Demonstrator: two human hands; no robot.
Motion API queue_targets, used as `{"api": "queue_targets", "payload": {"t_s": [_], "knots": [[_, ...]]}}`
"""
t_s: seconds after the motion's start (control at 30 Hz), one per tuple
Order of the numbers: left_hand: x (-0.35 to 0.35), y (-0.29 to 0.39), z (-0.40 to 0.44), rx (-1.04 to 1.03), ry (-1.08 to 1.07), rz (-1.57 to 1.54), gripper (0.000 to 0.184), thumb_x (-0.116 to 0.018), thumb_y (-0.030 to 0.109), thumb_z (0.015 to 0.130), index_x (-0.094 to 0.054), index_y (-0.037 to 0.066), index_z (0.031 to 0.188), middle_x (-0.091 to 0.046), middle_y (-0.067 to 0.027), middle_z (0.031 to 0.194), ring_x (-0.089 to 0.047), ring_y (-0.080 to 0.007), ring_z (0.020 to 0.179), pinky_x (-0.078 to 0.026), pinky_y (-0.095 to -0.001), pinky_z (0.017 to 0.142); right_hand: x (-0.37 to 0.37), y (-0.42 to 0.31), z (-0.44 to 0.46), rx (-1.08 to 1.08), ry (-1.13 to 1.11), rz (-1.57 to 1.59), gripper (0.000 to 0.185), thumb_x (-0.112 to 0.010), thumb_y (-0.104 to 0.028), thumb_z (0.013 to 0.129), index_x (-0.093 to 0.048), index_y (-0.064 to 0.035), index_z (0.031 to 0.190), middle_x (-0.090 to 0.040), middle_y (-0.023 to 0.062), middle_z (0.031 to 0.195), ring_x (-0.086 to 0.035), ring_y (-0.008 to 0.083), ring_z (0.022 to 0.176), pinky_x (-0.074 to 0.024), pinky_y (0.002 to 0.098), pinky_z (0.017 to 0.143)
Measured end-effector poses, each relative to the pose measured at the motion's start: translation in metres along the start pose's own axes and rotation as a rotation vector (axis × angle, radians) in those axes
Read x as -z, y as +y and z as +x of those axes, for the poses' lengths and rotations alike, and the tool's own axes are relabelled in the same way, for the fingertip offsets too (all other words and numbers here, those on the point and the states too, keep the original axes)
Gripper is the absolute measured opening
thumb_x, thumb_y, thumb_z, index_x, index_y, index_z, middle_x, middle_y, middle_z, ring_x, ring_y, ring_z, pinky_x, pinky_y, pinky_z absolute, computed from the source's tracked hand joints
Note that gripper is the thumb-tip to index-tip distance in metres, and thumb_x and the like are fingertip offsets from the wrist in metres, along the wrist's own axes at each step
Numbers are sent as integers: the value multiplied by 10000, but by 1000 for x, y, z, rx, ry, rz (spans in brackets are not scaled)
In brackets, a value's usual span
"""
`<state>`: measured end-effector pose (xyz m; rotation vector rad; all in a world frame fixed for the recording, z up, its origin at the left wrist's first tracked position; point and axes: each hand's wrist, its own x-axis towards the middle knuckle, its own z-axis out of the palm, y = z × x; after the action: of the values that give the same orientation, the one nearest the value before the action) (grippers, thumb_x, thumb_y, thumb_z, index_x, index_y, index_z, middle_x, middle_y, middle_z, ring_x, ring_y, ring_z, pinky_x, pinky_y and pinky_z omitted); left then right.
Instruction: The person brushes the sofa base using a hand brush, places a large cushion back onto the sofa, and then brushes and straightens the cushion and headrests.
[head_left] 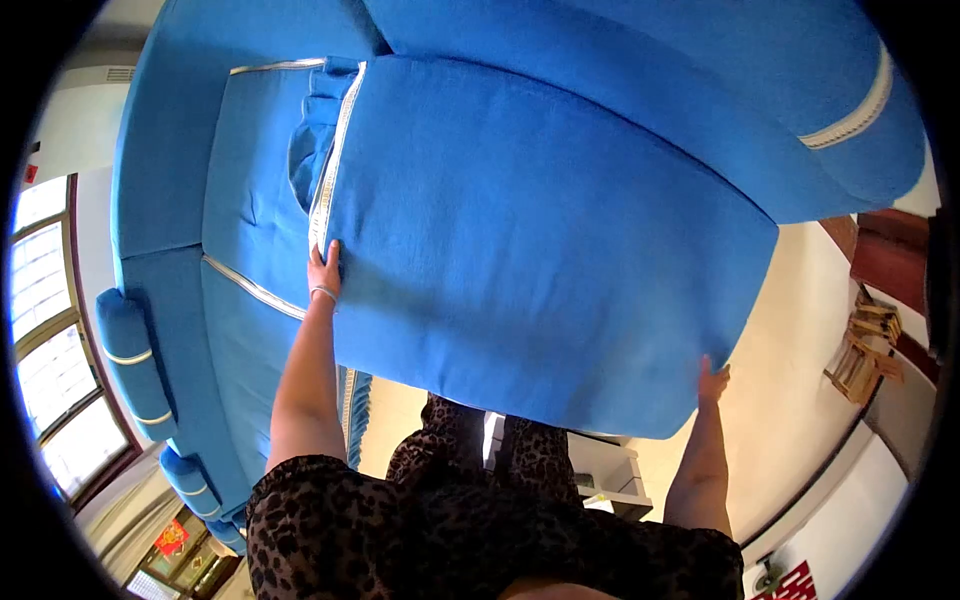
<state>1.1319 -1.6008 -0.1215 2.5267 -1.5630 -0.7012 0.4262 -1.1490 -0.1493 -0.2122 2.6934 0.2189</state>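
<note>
A large blue seat cushion (540, 240) fills the middle of the head view, its left edge bordered by white trim. My left hand (325, 272) grips that left edge at the lower end of the trim, fingers closed on it. At the cushion's lower right corner, my right hand (712, 382) holds the side edge; part of its fingers is hidden. Left of the cushion is the rest of the blue sofa (255, 170), with a bunched ruffle of blue fabric (312, 160) beside the trim.
Blue armrest pieces (135, 365) line the left side near windows (50, 340). Small wooden stools (860, 360) stand on the pale floor (790, 340) at the right. A white cabinet (610, 465) is behind my legs.
</note>
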Motion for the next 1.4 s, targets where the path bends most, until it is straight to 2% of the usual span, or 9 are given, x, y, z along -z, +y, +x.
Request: {"api": "queue_targets", "payload": {"t_s": [0.1,0.2,0.33,0.5,0.67,1.13,1.23,1.3,1.4], "knots": [[3,-27,30,-122,-186,-66,839,-381,677,843,-406,-4,1334,-469,-226,1310,-481,-361,1170,-354,-379,992,-33,32,63,76,-53,373,985,-478,-704,775,-322,90,1336,-406,281,1332,-385,399,1247,-366,437,1007],[-8,-47,71,225,-415,-631,842,-336,708,842,-368,66,1386,-495,-122,1302,-499,-280,1151,-349,-349,1015,-52,48,116,65,-188,599,927,-433,-668,831,-306,91,1349,-412,253,1344,-399,351,1249,-332,394,1032],[9,23,50,257,-465,-706,797,-360,662,861,-406,39,1356,-533,-138,1255,-536,-250,1107,-388,-348,984,-39,23,113,43,-142,797,915,-371,-688,846,-264,35,1397,-332,181,1421,-349,300,1288,-267,376,1065],[1,-4,67,335,-433,-593,743,-363,631,875,-441,54,1335,-557,-124,1227,-557,-230,1073,-409,-349,963,-44,9,134,-250,-221,938,948,-276,-744,830,-222,-11,1429,-299,168,1450,-299,293,1323,-223,384,1086],[-6,-35,65,305,-573,-876,576,-384,469,929,-470,42,1306,-589,-110,1172,-579,-197,1040,-449,-333,922,-25,8,128,-41,-270,993,919,-211,-724,854,-187,-15,1437,-236,160,1479,-248,297,1349,-195,394,1101],[3,1,-18,226,-638,-890,565,-384,457,932,-469,42,1306,-588,-107,1172,-573,-184,1047,-445,-328,925,77,137,97,-61,-364,1518,807,-161,-669,893,-204,-77,1439,-247,137,1469,-280,333,1319,-217,466,1092],[11,9,-29,190,-661,-888,563,-384,454,933,-469,42,1306,-588,-106,1172,-572,-182,1049,-444,-327,926,103,158,78,57,-334,1539,748,-234,-602,922,-170,-75,1448,-277,152,1450,-338,327,1286,-263,483,1067],[6,15,-37,170,-685,-893,561,-384,453,933,-469,42,1307,-588,-106,1172,-571,-180,1050,-443,-326,926,118,200,73,345,-100,1061,747,-277,-593,917,-197,-68,1443,-309,150,1434,-382,321,1254,-314,467,1038],[-14,23,-49,134,-739,-892,559,-384,450,934,-469,42,1307,-587,-105,1172,-570,-177,1051,-442,-325,927,151,220,39,80,6,999,752,-281,-597,913,-205,-66,1440,-314,151,1431,-384,320,1252,-316,465,1037]]}}
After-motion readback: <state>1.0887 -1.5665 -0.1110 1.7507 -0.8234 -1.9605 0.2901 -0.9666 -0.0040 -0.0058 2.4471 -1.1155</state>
